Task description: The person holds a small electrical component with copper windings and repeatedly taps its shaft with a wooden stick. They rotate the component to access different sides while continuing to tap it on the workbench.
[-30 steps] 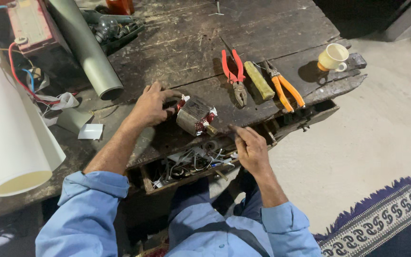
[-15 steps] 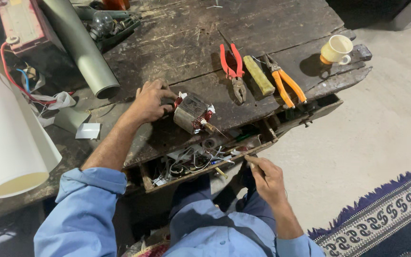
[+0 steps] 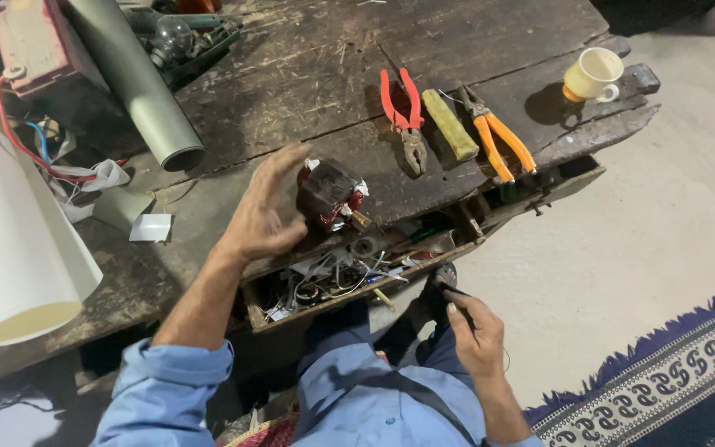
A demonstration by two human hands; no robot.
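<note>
Your left hand [image 3: 265, 213] is spread open beside the small motor [image 3: 327, 192]; your right hand [image 3: 475, 333], low by the drawer [image 3: 357, 273], pinches a thin dark tool [image 3: 455, 294].

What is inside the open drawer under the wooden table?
The open drawer holds tangled wires and small metal parts in several compartments. Its back part is hidden under the table, and the left hand covers the edge above it.
</note>
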